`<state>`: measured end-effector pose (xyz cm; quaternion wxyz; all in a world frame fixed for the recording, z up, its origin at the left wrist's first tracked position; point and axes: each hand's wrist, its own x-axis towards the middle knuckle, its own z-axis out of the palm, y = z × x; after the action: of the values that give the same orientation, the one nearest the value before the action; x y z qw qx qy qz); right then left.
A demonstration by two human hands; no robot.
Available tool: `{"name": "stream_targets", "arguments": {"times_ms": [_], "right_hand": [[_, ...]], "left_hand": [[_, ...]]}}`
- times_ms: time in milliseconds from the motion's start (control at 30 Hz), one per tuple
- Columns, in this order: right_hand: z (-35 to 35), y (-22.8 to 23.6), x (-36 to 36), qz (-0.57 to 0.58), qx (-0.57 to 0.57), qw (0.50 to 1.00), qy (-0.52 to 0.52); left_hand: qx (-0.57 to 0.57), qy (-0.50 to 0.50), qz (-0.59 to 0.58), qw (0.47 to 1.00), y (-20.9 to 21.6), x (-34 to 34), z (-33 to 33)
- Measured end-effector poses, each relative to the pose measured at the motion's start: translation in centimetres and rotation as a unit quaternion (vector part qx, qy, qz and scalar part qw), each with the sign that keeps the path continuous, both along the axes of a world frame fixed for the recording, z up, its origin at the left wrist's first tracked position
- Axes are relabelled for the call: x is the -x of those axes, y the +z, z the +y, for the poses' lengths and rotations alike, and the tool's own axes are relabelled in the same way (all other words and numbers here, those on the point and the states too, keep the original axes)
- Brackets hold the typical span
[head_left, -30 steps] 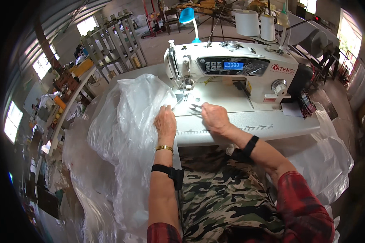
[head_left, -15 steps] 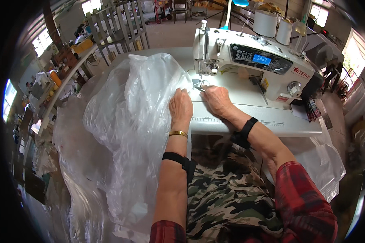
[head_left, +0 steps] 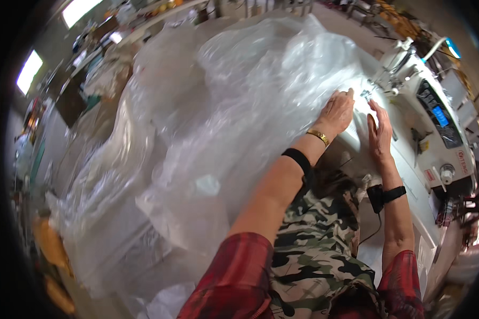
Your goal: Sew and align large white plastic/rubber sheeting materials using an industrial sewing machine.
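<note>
The plastic [head_left: 239, 101] was milky white, the sleeves [head_left: 226, 276] red-and-black plaid, the cloth [head_left: 319, 255] camouflage (green, black, cream), the bracelet [head_left: 319, 136] gold, the machine [head_left: 440, 150] white.

At upper right, glare and blur hide whether the left hand [head_left: 336, 112] or right hand [head_left: 379, 130] grips anything. The lower edge cuts off the red left sleeve [head_left: 231, 274]; upper-left clutter [head_left: 104, 32] looks too small to identify.
</note>
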<state>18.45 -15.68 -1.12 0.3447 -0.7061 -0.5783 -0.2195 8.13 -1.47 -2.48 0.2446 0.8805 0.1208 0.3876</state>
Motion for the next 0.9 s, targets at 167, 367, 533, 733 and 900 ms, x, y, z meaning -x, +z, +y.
{"name": "stream_targets", "arguments": {"times_ms": [167, 367, 533, 733, 900], "right_hand": [[2.4, 0.0, 2.1, 0.025, 0.152, 0.986, 0.062], [2.1, 0.1, 2.4, 0.046, 0.190, 0.980, 0.029], [2.6, 0.1, 3.2, -0.021, 0.204, 0.978, -0.020], [2.9, 0.5, 3.2, -0.024, 0.224, 0.974, -0.032], [3.2, 0.7, 3.6, 0.015, 0.211, 0.976, -0.050]], "left_hand": [[-0.075, -0.088, -0.055, 0.992, -1.3, 13.9, -3.6], [0.012, 0.287, 0.070, 0.955, -7.5, 36.1, -7.7], [0.157, 0.461, 0.294, 0.822, -15.6, 43.0, -12.0], [0.377, 0.387, 0.166, 0.825, -21.0, 39.0, -11.3], [0.345, 0.399, 0.236, 0.816, -22.9, 37.8, -11.9]]}}
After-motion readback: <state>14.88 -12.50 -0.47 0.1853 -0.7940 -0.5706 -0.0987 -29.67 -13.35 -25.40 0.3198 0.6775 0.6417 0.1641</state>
